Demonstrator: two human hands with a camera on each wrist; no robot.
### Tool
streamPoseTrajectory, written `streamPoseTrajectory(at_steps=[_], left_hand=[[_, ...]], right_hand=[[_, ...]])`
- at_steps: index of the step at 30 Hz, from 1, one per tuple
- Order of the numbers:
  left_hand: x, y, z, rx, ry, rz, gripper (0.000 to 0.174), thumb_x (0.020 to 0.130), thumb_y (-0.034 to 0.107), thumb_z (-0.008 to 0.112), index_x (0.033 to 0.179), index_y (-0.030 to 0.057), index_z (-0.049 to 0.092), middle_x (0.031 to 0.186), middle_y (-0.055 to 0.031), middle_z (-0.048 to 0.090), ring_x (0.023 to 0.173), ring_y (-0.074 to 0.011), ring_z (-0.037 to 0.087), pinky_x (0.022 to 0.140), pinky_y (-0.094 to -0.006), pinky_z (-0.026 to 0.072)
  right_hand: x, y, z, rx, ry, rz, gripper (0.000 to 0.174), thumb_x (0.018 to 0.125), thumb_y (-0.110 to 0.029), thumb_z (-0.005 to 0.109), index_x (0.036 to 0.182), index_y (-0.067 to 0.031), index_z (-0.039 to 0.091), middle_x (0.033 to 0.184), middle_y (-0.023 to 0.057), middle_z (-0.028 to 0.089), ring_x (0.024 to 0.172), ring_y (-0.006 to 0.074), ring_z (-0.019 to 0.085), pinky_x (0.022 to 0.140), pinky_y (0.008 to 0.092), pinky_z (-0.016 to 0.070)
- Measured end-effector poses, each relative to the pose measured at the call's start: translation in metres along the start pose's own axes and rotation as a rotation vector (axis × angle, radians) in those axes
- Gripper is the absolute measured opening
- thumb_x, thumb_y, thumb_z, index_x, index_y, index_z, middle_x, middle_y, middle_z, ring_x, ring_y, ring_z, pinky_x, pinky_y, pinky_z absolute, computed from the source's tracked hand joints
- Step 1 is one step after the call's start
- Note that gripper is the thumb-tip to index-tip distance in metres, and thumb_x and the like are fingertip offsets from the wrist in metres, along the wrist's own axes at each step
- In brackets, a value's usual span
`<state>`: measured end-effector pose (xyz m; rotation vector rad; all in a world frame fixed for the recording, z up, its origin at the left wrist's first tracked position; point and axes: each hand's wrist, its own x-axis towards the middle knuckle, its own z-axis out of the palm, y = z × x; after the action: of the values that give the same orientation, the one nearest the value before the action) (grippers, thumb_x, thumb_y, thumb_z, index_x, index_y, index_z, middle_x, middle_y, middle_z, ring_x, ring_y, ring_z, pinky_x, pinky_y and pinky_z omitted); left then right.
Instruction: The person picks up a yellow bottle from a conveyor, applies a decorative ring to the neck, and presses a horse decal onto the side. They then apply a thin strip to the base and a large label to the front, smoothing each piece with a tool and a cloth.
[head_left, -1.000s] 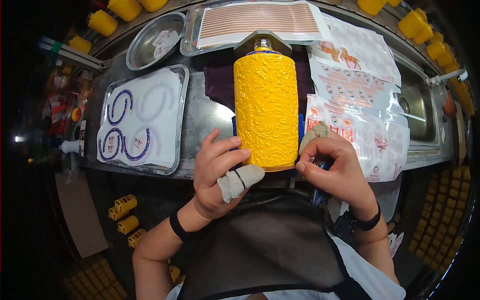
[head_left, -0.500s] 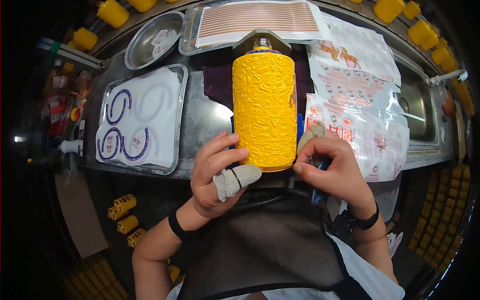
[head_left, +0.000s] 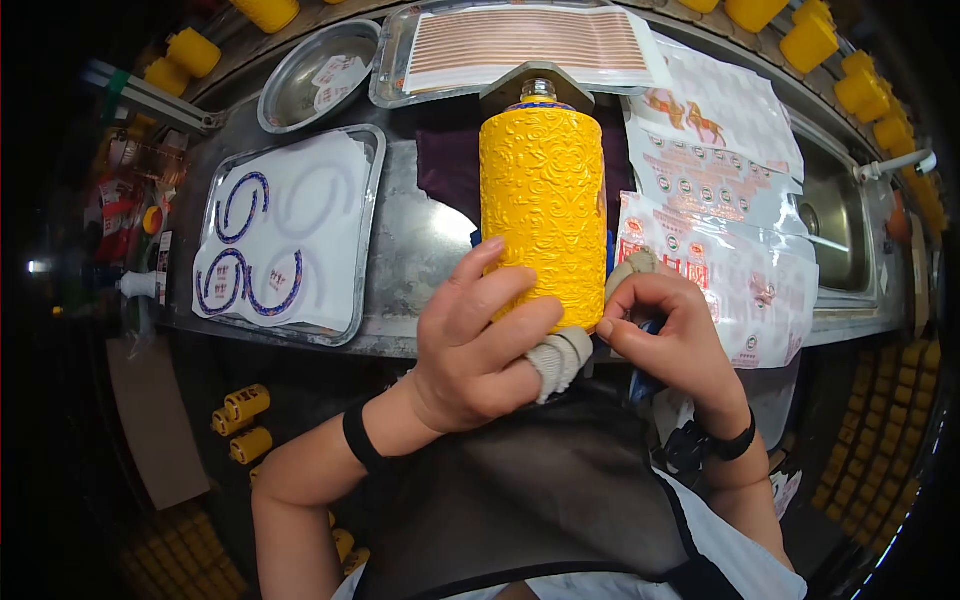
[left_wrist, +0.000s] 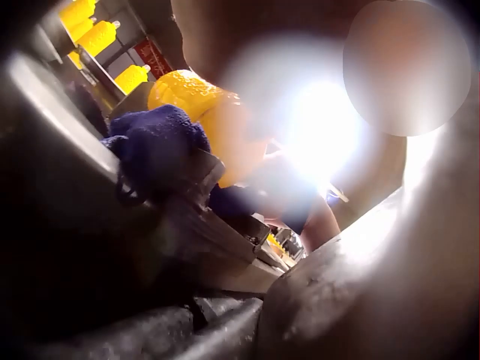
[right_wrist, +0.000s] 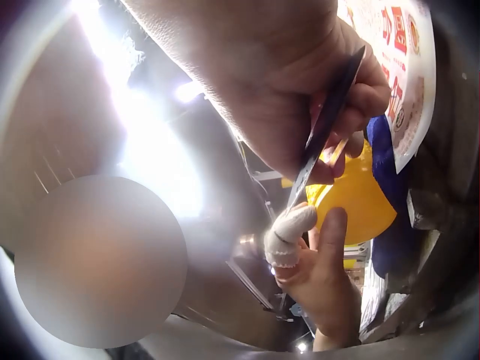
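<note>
A yellow embossed bottle [head_left: 542, 190] lies with its glass neck away from the body. The left hand [head_left: 478, 345] holds its near end, fingers curved over the surface and the cloth-covered thumb [head_left: 560, 358] at the base. Beside the base's right edge is the right hand [head_left: 668, 318], its thumb and bent index finger close together and another fingertip covered in cloth. In the right wrist view, this hand [right_wrist: 277, 90] grips a dark, narrow pointed tool [right_wrist: 330, 112], whose tip is near the left hand's covered thumb [right_wrist: 289, 234]. Glare hides much of the left wrist view.
Left of the bottle is a tray [head_left: 372, 215] with curved patterned strips; a metal bowl [head_left: 275, 112] stands behind it. A striped sheet [head_left: 530, 50] lies at the back. Printed sheets [head_left: 725, 200] and a sink [head_left: 845, 225] are at right. Blue cloth [left_wrist: 157, 142] is beside the bottle.
The left hand has moved right and farther over the bottle, its thumb shifting right along the base. The bottle has turned slightly between the first two head frames. The right hand has barely moved.
</note>
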<state>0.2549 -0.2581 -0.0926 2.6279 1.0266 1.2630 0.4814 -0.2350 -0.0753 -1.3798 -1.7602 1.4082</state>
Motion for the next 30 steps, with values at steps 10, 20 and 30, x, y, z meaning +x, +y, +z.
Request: streamPoseTrajectory(at_steps=[10,20,30], left_hand=[[-0.031,0.0,-0.009,-0.088,0.068,-0.248,0.03,0.069,0.012,0.081,0.098,0.0148,0.071,0.11,-0.0055,0.064,0.106,-0.0304,0.063,0.097,-0.0577,0.046],[-0.004,-0.001,0.01,0.018,0.091,-0.004,0.018,0.066,0.018,0.078,0.079,0.0127,0.066,0.108,-0.0052,0.063,0.1,-0.0298,0.059,0.092,-0.0561,0.0518],[-0.035,0.0,-0.013,-0.154,0.075,-0.338,0.05,0.07,0.002,0.083,0.114,0.0014,0.06,0.112,-0.0103,0.063,0.11,-0.0294,0.061,0.102,-0.0491,0.0467]], right_hand=[[-0.004,-0.009,0.0,-0.022,0.024,-0.055,0.012,0.074,-0.01,0.074,0.074,-0.004,0.064,0.072,-0.0016,0.06,0.07,0.0081,0.051,0.064,0.0247,0.0387],[-0.004,-0.003,0.005,0.11,0.023,0.059,0.011,0.075,-0.01,0.073,0.074,-0.0035,0.065,0.071,0.001,0.058,0.067,0.0103,0.048,0.06,0.026,0.0382],[-0.005,-0.013,0.01,0.106,0.051,-0.044,0.015,0.073,-0.011,0.077,0.072,-0.0046,0.063,0.073,0.0027,0.057,0.066,0.0121,0.05,0.059,0.0277,0.0393]])
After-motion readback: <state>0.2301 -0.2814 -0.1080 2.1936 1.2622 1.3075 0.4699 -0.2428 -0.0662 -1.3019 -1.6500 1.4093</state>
